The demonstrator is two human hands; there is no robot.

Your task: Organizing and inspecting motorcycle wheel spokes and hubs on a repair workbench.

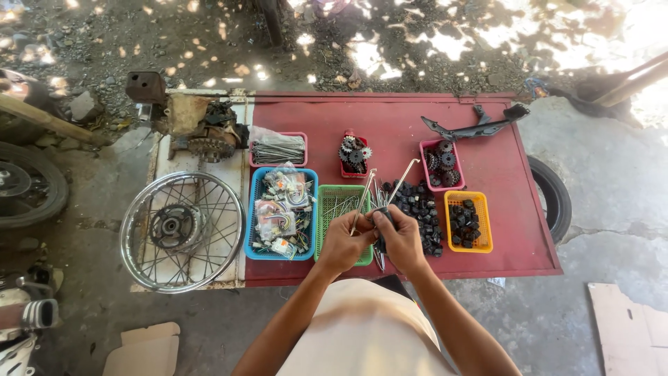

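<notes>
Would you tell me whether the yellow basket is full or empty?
Partly full: the yellow basket holds small black parts covering its floor, below its rim.

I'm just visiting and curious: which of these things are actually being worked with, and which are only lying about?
In hand:
left hand and right hand, holding a bundle of metal spokes
green basket of spokes, right below them

Lying about:
spoked wheel
blue basket of wiring
yellow basket of black parts
pink tray of sprockets

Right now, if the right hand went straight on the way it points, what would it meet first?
The right hand points up and left, with spokes held in its fingers. Straight on it would probably meet the left hand first, then the green basket. Depth is unclear.
</notes>
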